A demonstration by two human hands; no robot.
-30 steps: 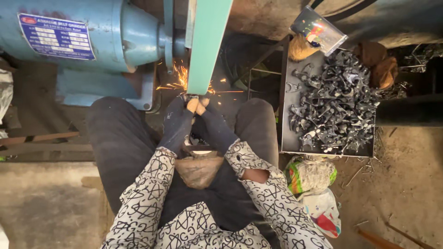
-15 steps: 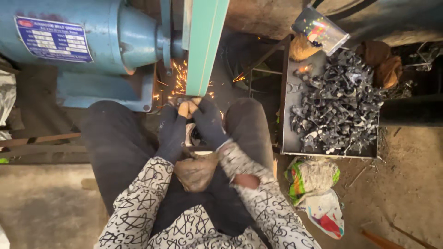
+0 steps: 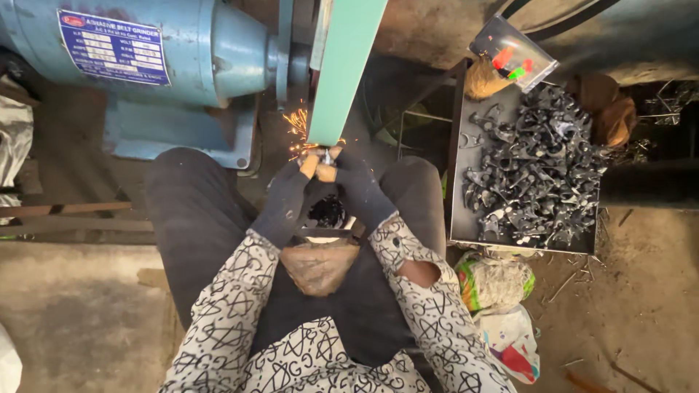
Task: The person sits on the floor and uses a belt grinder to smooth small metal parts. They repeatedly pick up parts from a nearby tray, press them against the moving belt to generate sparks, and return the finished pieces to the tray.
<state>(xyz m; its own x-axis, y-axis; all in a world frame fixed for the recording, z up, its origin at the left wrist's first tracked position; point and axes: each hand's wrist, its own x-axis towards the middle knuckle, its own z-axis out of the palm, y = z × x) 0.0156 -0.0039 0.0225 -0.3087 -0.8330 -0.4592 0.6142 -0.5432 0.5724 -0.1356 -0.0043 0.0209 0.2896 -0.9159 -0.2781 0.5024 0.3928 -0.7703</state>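
Both my hands wear dark gloves with worn fingertips. My left hand (image 3: 285, 198) and my right hand (image 3: 357, 188) together pinch a small metal piece (image 3: 327, 156) against the lower end of a green abrasive belt (image 3: 342, 73). Orange sparks (image 3: 297, 125) fly off to the left of the contact point. The piece is mostly hidden by my fingertips. Between my knees sits a round dark container (image 3: 326, 212), with a brown cloth (image 3: 319, 266) on my lap beneath it.
A blue motor (image 3: 145, 51) drives the belt at the upper left. A dark tray (image 3: 457, 218) at the right holds several dark metal parts (image 3: 535, 171). Plastic bags (image 3: 502, 313) lie below the tray on the dirt floor.
My hands stay pressed at the belt. The view has shifted slightly, and the sparks keep spraying to the left.
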